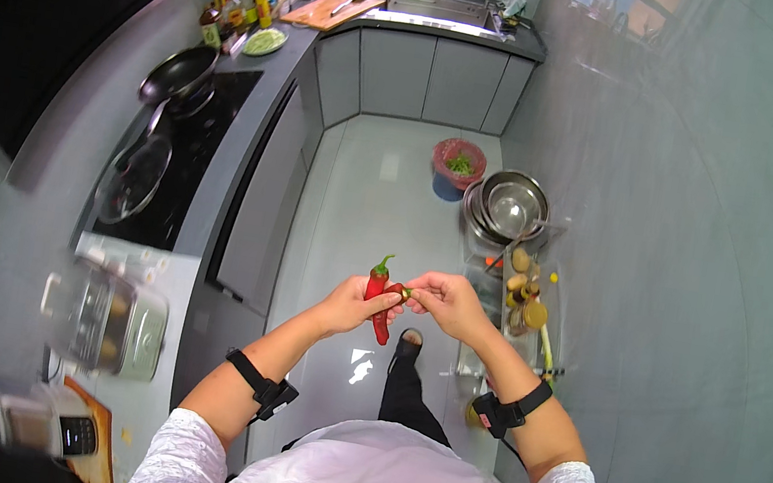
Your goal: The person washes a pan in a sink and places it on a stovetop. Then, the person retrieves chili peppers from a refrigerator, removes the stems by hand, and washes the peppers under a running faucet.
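Observation:
Two red chili peppers are in front of me at mid-body height, above the floor. My left hand (pixel 354 304) grips both of them. One red chili pepper (pixel 377 286) points its curled green stem upward. The other red chili pepper (pixel 382 323) lies across the palm, partly covered by the thumb, with its stem end toward the right. With thumb and fingertips, my right hand (pixel 448 303) pinches the short green stem (pixel 408 293) of that second pepper. Both wrists are bare, and black straps circle the forearms.
On the left counter are a frying pan (pixel 179 74), a glass lid (pixel 134 177) and a plate of pale green shreds (pixel 265 42). A knife rests on a wooden cutting board (pixel 331 12) near the sink (pixel 436 7). A lined bin (pixel 458 164), steel bowls (pixel 512 206) and a rack (pixel 532 293) stand rightward.

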`<state>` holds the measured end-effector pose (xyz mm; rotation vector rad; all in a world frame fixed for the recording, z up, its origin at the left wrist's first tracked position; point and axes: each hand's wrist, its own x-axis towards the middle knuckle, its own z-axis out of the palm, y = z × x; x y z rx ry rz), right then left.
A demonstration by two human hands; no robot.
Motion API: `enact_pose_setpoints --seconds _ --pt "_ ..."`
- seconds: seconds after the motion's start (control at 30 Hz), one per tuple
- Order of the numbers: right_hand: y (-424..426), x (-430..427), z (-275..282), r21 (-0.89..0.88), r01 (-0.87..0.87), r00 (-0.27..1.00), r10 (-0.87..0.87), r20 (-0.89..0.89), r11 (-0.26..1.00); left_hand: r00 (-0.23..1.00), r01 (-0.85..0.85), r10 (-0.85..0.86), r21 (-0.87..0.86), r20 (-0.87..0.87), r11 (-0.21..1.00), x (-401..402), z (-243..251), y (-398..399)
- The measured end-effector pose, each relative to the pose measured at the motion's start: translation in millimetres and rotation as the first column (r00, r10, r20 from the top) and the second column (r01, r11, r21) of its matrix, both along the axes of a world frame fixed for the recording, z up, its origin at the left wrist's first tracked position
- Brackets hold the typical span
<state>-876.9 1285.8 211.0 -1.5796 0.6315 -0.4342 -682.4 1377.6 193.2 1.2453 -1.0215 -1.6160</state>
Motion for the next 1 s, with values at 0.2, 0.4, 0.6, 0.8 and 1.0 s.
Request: enact_pose_setpoints --seconds 0.2,0.4,0.6,0.8,1.0 --pt "-166 26 -17 0.392 0.064 0.979 -0.134 0.155 0.918 0.992 0.022 -0.014 0.064 -0.126 0.998 34 5 -171" --pt "-298 74 -13 -0.232 0.169 0.986 -0.164 0.042 0.958 0.976 -0.064 0.093 0.149 -0.197 0.987 74 -7 -317" --pt "-424 124 -33 -0.792 0.109 0.984 -0.178 0.001 0.601 0.978 -0.022 0.075 0.265 -0.193 0.964 126 -37 -454" --pt "-551 163 -48 -0.812 0.05 0.949 -0.282 -0.144 0.582 0.982 0.175 -0.187 0.26 0.023 0.95 183 -50 -600" --pt "-680 164 -40 -0.653 0.429 0.786 -0.615 -0.07 0.624 0.975 0.205 -0.18 0.218 -0.13 0.954 225 -34 -722"
